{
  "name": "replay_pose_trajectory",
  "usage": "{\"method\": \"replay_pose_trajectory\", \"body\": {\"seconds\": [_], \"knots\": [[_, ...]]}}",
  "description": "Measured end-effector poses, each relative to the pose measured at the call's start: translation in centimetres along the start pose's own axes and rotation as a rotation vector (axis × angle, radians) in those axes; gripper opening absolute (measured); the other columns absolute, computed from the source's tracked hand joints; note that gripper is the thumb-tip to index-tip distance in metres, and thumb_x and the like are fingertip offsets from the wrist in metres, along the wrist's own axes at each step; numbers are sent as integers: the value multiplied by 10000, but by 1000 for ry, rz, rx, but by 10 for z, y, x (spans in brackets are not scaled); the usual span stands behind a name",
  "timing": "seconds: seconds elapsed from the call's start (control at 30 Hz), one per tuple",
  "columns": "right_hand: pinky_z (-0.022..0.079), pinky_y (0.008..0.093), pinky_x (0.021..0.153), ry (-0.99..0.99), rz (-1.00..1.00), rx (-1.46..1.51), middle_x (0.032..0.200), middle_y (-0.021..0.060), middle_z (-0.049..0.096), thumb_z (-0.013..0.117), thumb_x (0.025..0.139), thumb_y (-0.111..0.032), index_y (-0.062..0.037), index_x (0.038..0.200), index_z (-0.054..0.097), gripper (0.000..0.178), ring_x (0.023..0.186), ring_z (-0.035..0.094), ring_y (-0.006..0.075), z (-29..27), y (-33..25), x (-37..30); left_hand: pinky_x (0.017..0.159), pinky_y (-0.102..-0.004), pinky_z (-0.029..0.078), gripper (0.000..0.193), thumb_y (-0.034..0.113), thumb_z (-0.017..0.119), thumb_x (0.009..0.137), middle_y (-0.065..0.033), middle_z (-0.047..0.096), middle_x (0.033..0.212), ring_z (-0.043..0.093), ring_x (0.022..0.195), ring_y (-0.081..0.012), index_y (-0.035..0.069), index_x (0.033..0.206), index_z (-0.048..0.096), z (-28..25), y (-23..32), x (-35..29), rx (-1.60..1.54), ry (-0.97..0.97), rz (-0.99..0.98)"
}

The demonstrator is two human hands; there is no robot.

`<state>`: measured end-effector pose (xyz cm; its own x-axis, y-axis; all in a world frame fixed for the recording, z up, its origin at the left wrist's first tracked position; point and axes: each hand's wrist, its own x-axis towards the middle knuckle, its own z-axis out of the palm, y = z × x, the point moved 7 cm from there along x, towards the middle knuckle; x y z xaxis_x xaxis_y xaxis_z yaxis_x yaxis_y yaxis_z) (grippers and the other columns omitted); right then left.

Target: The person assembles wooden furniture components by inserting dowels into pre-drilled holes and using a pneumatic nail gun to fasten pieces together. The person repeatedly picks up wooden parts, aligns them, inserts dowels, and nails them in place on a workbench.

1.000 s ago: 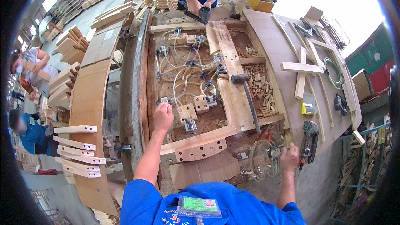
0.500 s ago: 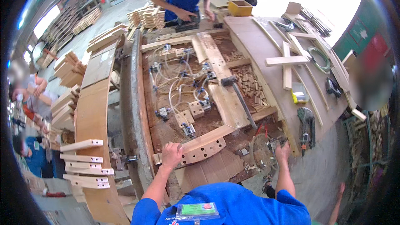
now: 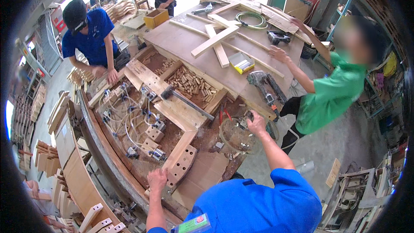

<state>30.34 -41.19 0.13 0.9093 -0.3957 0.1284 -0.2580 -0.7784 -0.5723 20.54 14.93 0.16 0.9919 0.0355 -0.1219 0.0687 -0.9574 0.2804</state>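
My left hand point(image 3: 157, 179) is closed over the near end of a pale wooden rail point(image 3: 179, 150). Beside that rail lies a curved wooden block with dark round holes point(image 3: 183, 167). At the bench's right edge my right hand point(image 3: 256, 123) grips a small metal fitting point(image 3: 247, 120) next to a loop of clear hose; its exact kind is partly hidden by my fingers. Pneumatic clamps point(image 3: 157, 153) with clear tubes stand inside the wooden frame. Across the frame's wide board point(image 3: 161, 103) rests a black-headed hammer point(image 3: 185, 101).
Wooden dowels point(image 3: 192, 82) fill a bin beside the board. A nail gun point(image 3: 263, 87), wood strips and a coiled green hose point(image 3: 251, 20) lie on the side table. A person in green point(image 3: 340, 88) stands at right; one in blue point(image 3: 92, 39) works across the bench.
My view has swung to the right, bringing the person in green into sight with arms raised over the table. Both my hands keep their places on the rail and the fitting.
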Motion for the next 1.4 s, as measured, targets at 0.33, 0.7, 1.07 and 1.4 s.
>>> {"method": "replay_pose_trajectory", "body": {"seconds": [0.33,0.7,1.07,1.4], "knots": [[551,499,1033,-26,-33,-1,1193,278,740,756,857,-259,-43,1364,651,561,1145,703,453,-8,-5,-1,919,-544,555,701,693,615,931,-271,766,948,725,966,-476,11,928,779,-8,8,5,-95,-108,-38],[533,497,1068,-170,68,-16,1294,273,706,755,885,-281,-62,1446,592,624,1213,676,440,-11,-10,-2,850,-509,581,793,756,788,742,-258,768,877,753,908,-432,-23,887,763,-40,-4,-1,-125,-68,-167],[569,449,1010,42,-156,165,1269,245,730,765,905,-308,-77,1440,604,605,1149,718,409,-32,-24,-32,732,-416,554,701,666,882,720,-144,750,839,714,767,-249,2,900,746,-77,6,-23,-150,-143,-108],[562,390,1004,-946,-498,1007,1340,119,699,833,962,-316,-97,1523,504,686,1166,672,185,10,-249,-164,769,-299,519,558,487,802,919,-24,714,982,630,883,-96,13,1202,726,-121,151,22,-1226,-74,289]]}}
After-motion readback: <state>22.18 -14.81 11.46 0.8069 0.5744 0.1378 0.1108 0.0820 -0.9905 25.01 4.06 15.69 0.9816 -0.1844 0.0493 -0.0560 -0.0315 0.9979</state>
